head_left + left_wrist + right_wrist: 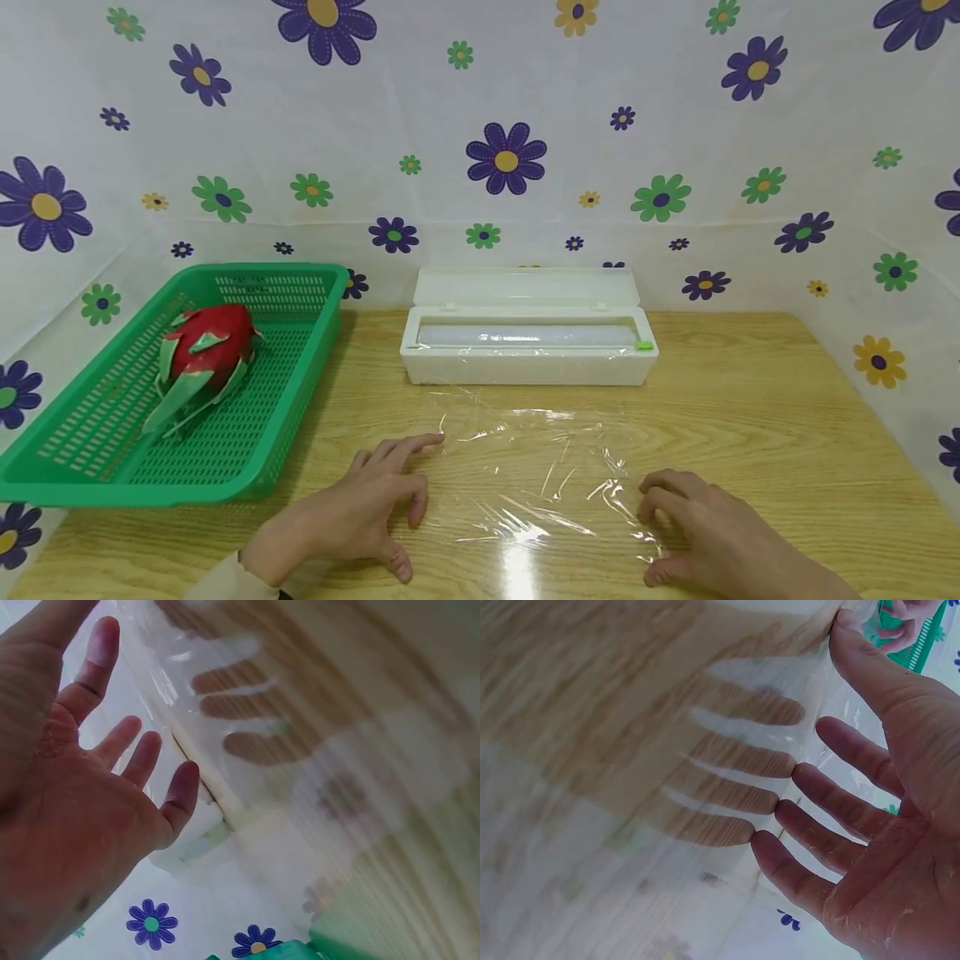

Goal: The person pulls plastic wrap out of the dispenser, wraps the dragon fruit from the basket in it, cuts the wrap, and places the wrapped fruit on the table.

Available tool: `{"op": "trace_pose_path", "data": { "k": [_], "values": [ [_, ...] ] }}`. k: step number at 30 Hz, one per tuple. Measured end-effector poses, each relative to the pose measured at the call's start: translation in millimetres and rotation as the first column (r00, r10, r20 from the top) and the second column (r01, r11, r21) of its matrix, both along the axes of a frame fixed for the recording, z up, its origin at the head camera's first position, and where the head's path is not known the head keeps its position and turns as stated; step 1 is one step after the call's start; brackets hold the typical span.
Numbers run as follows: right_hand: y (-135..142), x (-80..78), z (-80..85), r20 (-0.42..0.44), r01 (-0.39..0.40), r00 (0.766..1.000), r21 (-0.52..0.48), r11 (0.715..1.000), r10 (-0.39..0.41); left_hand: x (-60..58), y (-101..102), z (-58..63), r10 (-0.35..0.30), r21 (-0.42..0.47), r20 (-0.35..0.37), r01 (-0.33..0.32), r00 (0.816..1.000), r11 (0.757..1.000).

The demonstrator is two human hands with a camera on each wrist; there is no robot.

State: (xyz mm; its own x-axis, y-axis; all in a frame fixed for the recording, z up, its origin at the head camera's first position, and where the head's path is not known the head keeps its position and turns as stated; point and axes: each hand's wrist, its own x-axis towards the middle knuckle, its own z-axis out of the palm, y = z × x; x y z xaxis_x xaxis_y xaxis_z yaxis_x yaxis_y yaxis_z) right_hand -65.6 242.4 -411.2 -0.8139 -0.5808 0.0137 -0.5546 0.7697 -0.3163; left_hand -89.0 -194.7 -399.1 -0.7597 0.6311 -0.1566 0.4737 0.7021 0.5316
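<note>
A sheet of cling film lies flat and a little wrinkled on the table, running from a white dispenser box with its lid raised. Inside the box a roll of film is visible. My left hand is at the sheet's left side, fingers spread and loosely bent, holding nothing; in the left wrist view the fingers appear just above the shiny tabletop. At the right edge of the sheet my right hand rests its fingertips on the surface, with nothing gripped.
A green plastic basket stands at the left, holding a red dragon fruit. A small green slider sits at the box's right end. White flower-printed cloth hangs behind the wooden table.
</note>
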Motion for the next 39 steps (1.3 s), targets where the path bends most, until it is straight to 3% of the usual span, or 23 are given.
{"op": "trace_pose_path", "data": {
  "k": [10, 18, 26, 31, 36, 39],
  "values": [
    [1, -3.4, 0.9, -0.018, 0.001, 1.0, 0.033, 0.999, -0.001, 1.5, -6, 3.9, 0.092, 0.04, 0.083, -0.095, 0.992, 0.995],
    [2, -1.6, -0.9, -0.067, -0.017, 0.998, 0.031, 0.999, 0.019, 4.7, -1, 5.2, 0.06, -0.008, 0.042, -0.059, 0.997, 0.998],
    [12, 0.4, -3.9, -0.075, -0.069, 0.995, 0.007, 0.998, 0.069, 4.5, -3, 8.5, 0.065, -0.033, 0.091, -0.063, 0.994, 0.997],
    [16, -0.7, -4.0, -0.133, -0.124, 0.983, 0.021, 0.992, 0.126, 4.3, -5, 9.3, 0.072, -0.049, 0.106, -0.068, 0.992, 0.997],
    [20, -6.0, 9.6, 0.02, -0.067, 0.998, 0.014, 0.998, 0.066, 4.7, -4, 10.1, 0.073, -0.046, 0.103, -0.069, 0.992, 0.997],
    [16, -12.6, 15.9, -0.071, -0.056, 0.996, -0.032, 0.998, 0.054, 5.9, -4, 10.0, 0.074, -0.048, 0.092, -0.07, 0.993, 0.996]
  ]
}}
